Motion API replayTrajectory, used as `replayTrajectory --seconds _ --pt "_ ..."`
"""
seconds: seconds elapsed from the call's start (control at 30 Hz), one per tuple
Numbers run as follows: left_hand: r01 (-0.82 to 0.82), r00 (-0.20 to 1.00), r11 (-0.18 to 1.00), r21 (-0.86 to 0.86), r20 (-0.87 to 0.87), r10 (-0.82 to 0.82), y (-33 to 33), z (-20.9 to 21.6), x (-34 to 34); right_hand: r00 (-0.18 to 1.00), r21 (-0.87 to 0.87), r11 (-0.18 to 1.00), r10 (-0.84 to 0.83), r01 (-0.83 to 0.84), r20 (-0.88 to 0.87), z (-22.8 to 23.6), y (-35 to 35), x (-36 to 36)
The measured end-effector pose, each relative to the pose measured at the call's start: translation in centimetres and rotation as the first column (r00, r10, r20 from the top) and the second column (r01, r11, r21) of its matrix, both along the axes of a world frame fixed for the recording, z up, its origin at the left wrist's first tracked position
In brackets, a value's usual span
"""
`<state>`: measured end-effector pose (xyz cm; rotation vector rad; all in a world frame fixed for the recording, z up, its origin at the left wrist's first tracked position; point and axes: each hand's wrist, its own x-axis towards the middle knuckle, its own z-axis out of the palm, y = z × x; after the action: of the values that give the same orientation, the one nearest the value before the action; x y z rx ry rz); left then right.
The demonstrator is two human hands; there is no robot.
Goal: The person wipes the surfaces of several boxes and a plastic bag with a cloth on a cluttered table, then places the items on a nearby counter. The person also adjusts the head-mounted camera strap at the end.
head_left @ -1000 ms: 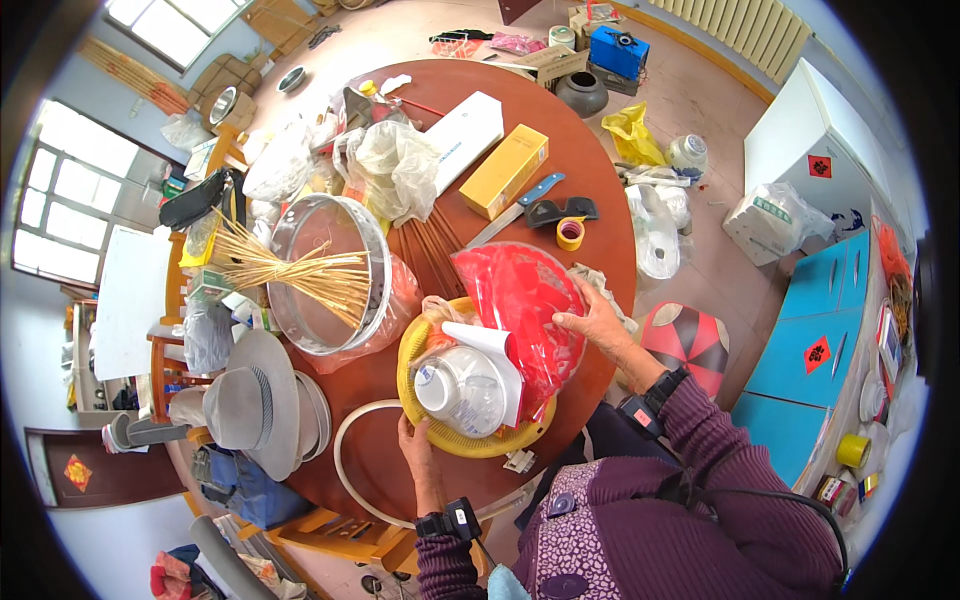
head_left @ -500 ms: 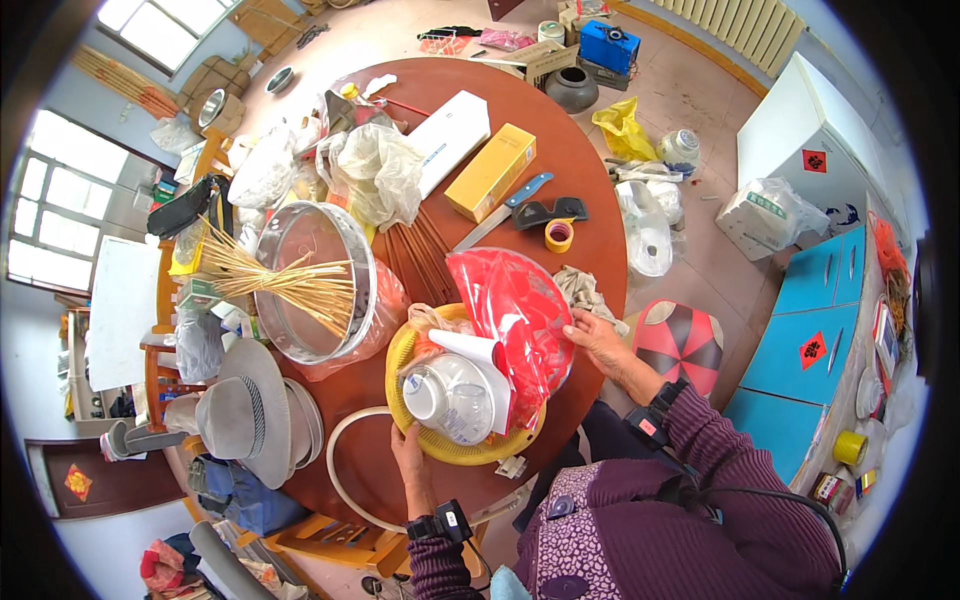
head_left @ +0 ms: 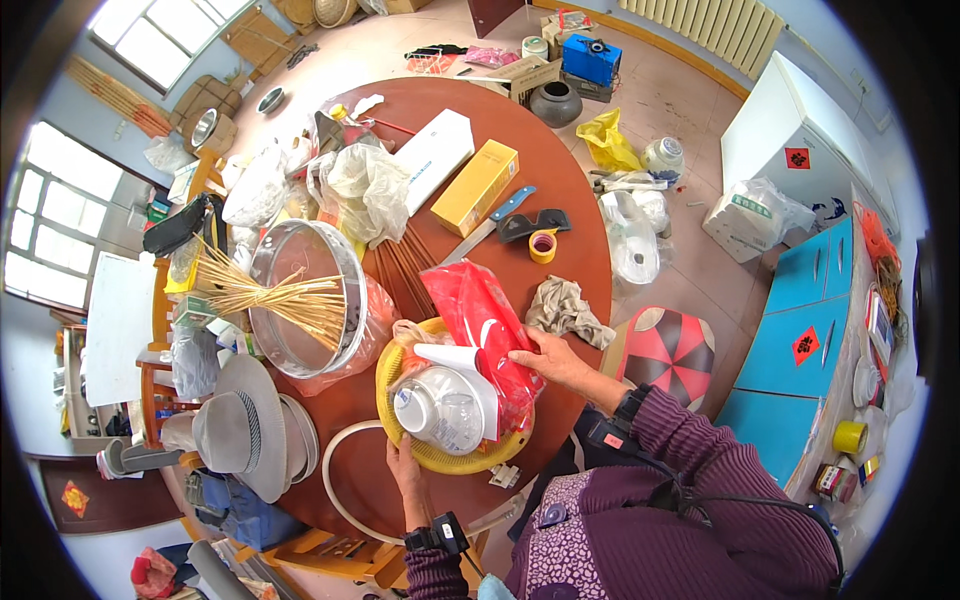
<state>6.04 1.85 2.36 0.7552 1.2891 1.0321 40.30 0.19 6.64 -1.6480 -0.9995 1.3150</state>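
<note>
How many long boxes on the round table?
2: a white box and, to its right, a yellow box. The plastic bags at left may hide more.

On the round red-brown desk (head_left: 545, 180) we see a bundle of straw-coloured sticks (head_left: 288, 305) resting over the rim of a metal sieve (head_left: 356, 290), a blue-handled knife (head_left: 490, 226) near a yellow carton (head_left: 477, 185), and a tape roll (head_left: 542, 257). Farther right we find a white refrigerator (head_left: 780, 125) and a blue cabinet (head_left: 775, 345); at left, a grey brimmed hat (head_left: 222, 432).

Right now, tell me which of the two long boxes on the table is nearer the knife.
The yellow box; it lies between the knife and the white box, which sits farther left.
</note>
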Motion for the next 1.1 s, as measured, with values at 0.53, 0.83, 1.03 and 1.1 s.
replayTrajectory --seconds 0.53,0.83,1.03,1.1 --pt "-0.265 0.656 0.834 0.484 -0.543 0.524 -6.3 7.2 2.6 0.429 0.184 0.791 0.109 -0.584 0.897 -7.9 -1.9 10.7" --pt "0.406 0.593 0.799 0.444 -0.793 0.14 -11.1 10.1 13.0 0.564 0.352 0.739 0.045 -0.574 0.825 -9.2 -2.2 12.6" --pt "0.774 0.37 0.629 0.076 -0.86 -0.351 -10.7 9.9 17.1 0.531 0.41 0.487 0.135 -0.771 0.837 -9.8 -2.1 17.5" --pt "0.817 0.313 0.577 0.006 -0.845 -0.434 -10.8 9.9 17.3 0.531 0.367 0.643 0.074 -0.673 0.844 -10.0 -1.1 18.9"
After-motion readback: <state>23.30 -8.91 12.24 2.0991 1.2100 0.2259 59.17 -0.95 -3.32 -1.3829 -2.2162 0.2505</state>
